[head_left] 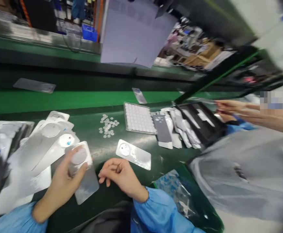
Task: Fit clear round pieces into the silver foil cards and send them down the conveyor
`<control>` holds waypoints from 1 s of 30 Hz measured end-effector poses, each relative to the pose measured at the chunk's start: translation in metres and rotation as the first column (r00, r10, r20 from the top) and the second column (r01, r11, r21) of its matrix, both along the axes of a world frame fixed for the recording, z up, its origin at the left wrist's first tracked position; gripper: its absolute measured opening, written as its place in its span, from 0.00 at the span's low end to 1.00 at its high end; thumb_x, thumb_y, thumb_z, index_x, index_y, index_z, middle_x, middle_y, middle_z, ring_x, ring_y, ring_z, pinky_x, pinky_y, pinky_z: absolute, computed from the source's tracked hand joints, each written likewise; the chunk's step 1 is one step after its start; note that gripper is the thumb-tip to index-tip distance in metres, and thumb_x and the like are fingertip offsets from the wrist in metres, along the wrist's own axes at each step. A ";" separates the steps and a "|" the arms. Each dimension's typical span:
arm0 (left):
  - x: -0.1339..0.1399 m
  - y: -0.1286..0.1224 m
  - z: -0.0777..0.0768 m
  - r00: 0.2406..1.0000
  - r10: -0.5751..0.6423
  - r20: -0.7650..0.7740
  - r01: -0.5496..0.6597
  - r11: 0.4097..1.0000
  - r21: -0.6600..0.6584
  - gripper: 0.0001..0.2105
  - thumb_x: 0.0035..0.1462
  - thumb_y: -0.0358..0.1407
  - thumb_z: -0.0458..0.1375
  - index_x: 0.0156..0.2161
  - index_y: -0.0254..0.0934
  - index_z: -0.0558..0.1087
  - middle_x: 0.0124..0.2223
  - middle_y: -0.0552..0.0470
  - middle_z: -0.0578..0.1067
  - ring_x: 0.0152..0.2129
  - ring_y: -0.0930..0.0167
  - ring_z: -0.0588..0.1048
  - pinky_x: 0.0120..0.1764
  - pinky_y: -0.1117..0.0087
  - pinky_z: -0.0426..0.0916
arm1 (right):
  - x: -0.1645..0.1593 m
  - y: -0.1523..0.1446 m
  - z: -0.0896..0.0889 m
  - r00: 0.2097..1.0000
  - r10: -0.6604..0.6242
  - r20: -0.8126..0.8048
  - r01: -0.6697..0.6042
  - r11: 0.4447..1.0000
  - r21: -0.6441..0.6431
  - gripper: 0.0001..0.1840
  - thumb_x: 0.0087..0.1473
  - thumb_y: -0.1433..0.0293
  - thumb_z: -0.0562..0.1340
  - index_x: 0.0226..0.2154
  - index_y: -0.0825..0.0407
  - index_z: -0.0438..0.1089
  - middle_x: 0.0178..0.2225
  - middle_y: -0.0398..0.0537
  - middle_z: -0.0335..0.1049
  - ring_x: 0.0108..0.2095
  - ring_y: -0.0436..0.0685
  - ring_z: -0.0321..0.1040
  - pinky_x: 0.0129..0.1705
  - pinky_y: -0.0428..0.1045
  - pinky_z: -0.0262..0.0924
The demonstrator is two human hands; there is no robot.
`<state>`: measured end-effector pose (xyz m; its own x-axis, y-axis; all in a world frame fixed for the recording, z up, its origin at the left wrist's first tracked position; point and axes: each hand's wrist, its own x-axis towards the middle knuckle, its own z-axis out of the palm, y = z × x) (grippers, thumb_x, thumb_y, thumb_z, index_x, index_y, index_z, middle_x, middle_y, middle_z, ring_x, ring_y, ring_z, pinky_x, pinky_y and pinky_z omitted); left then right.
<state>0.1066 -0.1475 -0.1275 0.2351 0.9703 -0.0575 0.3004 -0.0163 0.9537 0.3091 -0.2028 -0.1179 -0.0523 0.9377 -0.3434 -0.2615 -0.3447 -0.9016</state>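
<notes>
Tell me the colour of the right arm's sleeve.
The right sleeve is bright blue, best seen in the head view.

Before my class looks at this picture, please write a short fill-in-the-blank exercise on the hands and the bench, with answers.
One panel is held in the person's ____ hand.
Both of the person's sleeves are ____.
In the picture, the gridded white tray lies to the ____ of the scattered small discs.
The bench is dark ____.

Missing words: left; blue; right; green.
</notes>
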 end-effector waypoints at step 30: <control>-0.001 0.002 0.008 0.968 -0.207 0.144 0.212 0.977 -0.019 0.06 0.59 0.37 0.67 0.39 0.39 0.84 0.39 0.50 0.85 0.37 0.64 0.82 0.46 0.66 0.75 | -0.008 0.020 0.010 0.968 0.144 0.207 -0.150 0.989 0.015 0.26 0.58 0.48 0.69 0.31 0.55 0.74 0.20 0.42 0.69 0.16 0.46 0.61 0.20 0.43 0.54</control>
